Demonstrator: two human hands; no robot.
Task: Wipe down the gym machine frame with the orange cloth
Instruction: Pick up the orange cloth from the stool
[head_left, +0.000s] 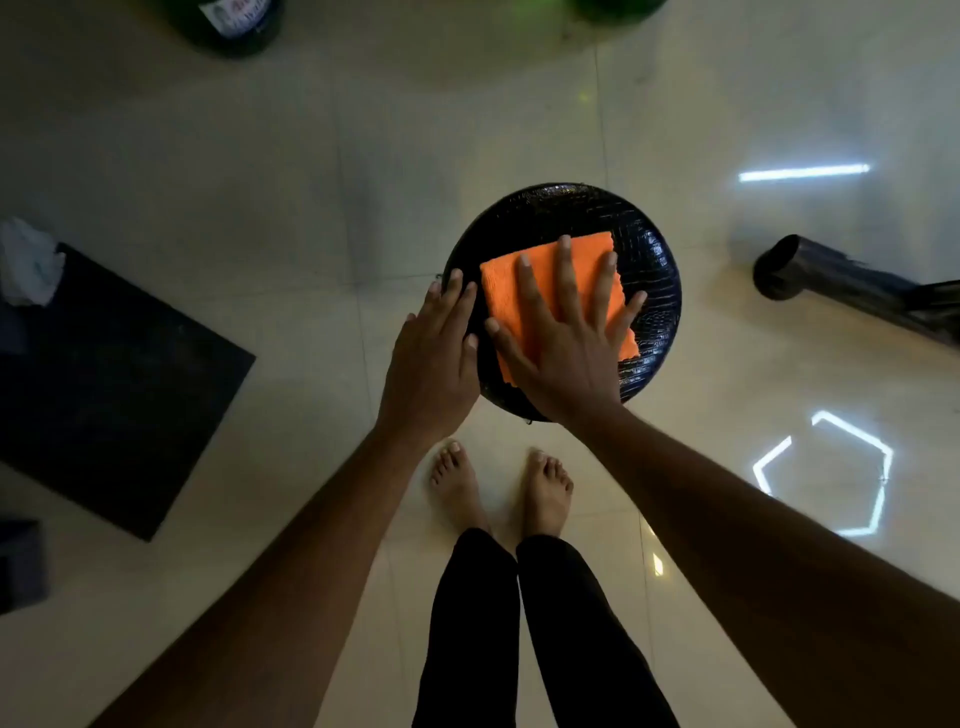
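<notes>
— Two hands are seen over a round black seat; how are they placed?

— The right hand is laid flat on the orange cloth, fingers straight and spread wide, so the cloth is pressed down rather than gripped. The left hand is set against the seat's left edge, fingers straight and close together, with nothing held in it.

— Where is the cloth found?

— It is spread on top of the seat, a little left of centre, folded into a rough rectangle. Its near part is covered by the right palm.

— What can be said of the surfaces?

— The seat is covered in a glossy black material stamped with a scale-like pattern. The cloth looks soft and matt. The floor is laid with pale, shiny tiles, in which a straight light strip and a hexagonal one are reflected.

— What lies around?

— A dark square mat is seen at the left, with a crumpled white rag at its far corner. A black tube lies on the floor at the right, well apart from the seat. Bare feet and black trouser legs are seen below the seat. Dark rounded objects at the top edge are too blurred to be named.
</notes>
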